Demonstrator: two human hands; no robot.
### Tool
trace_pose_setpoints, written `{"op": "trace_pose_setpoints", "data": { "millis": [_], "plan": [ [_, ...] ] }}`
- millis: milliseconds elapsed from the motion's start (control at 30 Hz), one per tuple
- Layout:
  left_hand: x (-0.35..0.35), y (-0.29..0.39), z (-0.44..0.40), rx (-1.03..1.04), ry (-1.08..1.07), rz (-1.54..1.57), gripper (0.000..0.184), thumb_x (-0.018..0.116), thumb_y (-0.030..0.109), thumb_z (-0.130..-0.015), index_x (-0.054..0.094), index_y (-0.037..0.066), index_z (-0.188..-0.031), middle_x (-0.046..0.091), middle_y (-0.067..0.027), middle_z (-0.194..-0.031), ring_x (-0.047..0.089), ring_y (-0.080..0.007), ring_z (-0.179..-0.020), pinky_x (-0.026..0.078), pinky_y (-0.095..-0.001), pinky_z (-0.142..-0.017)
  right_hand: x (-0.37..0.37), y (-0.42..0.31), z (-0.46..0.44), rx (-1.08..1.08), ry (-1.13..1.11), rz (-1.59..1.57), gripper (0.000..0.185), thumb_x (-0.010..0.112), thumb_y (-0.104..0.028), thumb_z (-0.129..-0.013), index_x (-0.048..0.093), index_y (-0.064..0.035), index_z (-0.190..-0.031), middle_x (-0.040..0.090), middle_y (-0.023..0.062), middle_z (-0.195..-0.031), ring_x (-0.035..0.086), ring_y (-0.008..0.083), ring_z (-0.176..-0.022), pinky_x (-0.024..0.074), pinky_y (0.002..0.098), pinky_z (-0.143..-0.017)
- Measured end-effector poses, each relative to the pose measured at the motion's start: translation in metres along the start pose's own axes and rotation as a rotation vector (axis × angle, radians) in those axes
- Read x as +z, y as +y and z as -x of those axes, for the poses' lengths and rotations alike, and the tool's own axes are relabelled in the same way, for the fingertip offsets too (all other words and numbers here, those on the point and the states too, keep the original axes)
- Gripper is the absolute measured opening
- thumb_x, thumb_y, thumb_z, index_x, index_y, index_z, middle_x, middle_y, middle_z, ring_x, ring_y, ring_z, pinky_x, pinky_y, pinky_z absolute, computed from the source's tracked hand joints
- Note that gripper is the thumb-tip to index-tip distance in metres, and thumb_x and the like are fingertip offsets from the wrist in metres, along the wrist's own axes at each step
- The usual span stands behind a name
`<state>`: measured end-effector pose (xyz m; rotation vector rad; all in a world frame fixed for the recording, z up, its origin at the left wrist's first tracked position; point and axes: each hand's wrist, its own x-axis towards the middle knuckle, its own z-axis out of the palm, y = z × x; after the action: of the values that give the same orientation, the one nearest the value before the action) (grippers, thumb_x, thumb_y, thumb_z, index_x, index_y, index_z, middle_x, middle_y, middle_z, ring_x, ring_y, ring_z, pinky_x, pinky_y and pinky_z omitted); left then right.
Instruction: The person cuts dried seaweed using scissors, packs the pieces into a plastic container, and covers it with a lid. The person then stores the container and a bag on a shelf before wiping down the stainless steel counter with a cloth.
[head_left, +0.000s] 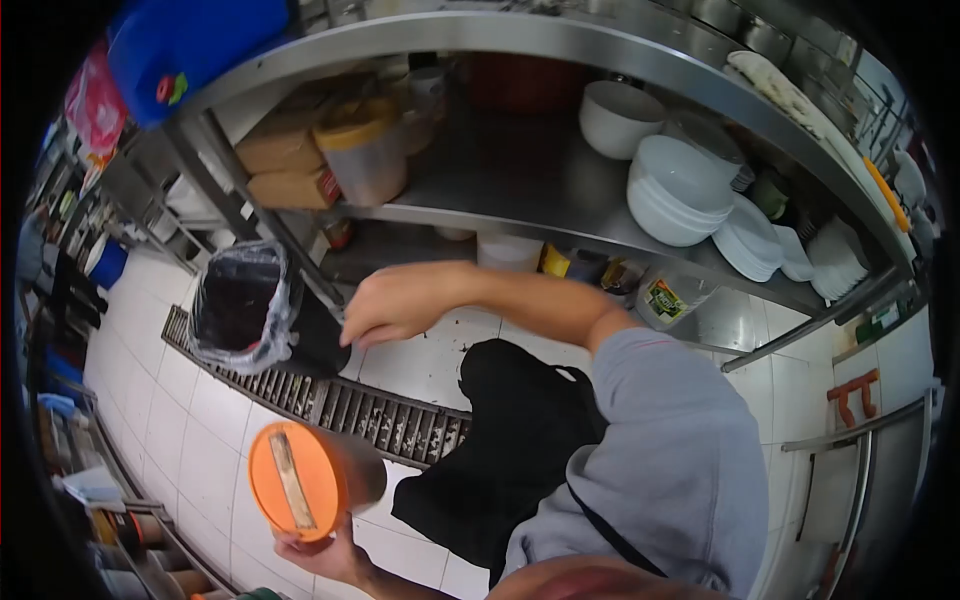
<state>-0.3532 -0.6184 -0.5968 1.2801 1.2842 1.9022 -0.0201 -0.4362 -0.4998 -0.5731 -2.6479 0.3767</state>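
My left hand grips the rim of a cylindrical container with an orange lid, tilted so the lid faces the camera. A worn pale strip runs across that lid. Higher up, my right hand reaches out with its fingers curled together, close to the dark side of a bin; whether anything is between them is hidden. Clear plastic lines the bin's opening. A black apron hangs below my right arm.
A steel shelf holds white bowls, stacked plates, cardboard boxes and a yellow-lidded tub. A floor drain grate crosses the white tiles. Far left stands another person in dark trousers.
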Motion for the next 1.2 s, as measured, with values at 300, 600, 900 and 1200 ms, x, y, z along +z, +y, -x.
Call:
{"op": "trace_pose_setpoints", "data": {
  "millis": [300, 600, 900, 1200],
  "plan": [
    [0.202, 0.248, -0.110, 0.248, -0.711, 0.247, 0.081, 0.096, 0.009, -0.052, 0.039, 0.015, -0.110, 0.045, -0.0147, -0.133, 0.046, -0.0291, -0.126, 0.040, -0.0464, -0.108, -0.228, -0.208, 0.081, 0.447, 0.308, -0.248, 0.088, 0.084, -0.029, -0.076, 0.037, -0.0300, -0.151, 0.017, 0.0313, -0.157, 0.051, 0.0505, -0.124, 0.0468, 0.0439, -0.102],
    [0.227, 0.341, -0.109, -0.166, -1.027, 0.264, 0.075, 0.099, 0.021, -0.055, 0.044, 0.009, -0.105, 0.045, -0.0200, -0.140, 0.048, -0.0310, -0.130, 0.041, -0.0427, -0.107, -0.239, -0.282, 0.086, 0.650, 0.780, -0.282, 0.065, 0.094, -0.021, -0.064, 0.044, -0.0116, -0.105, 0.036, 0.0268, -0.148, 0.042, 0.0416, -0.134, 0.0345, 0.0451, -0.111],
    [0.187, 0.349, -0.111, -0.607, -0.557, 0.415, 0.064, 0.081, 0.011, -0.081, 0.046, 0.000, -0.134, 0.056, -0.0165, -0.134, 0.056, -0.0250, -0.122, 0.045, -0.0358, -0.103, -0.230, -0.287, 0.093, 0.856, 0.978, -1.135, 0.053, 0.084, -0.006, -0.077, 0.037, -0.0139, -0.100, 0.045, -0.0008, -0.102, 0.049, 0.0096, -0.100, 0.0446, 0.0254, -0.090],
    [0.039, 0.258, -0.031, -0.925, -0.118, -0.327, 0.033, 0.071, 0.034, -0.092, 0.065, 0.001, -0.088, 0.047, -0.0006, -0.051, 0.042, -0.0120, -0.042, 0.050, -0.0298, -0.053, -0.253, -0.290, 0.092, 0.841, 0.681, -0.674, 0.057, 0.090, -0.014, -0.072, 0.038, -0.0119, -0.097, 0.046, -0.0004, -0.098, 0.047, 0.0102, -0.090, 0.0450, 0.0263, -0.080]
  ]
}}
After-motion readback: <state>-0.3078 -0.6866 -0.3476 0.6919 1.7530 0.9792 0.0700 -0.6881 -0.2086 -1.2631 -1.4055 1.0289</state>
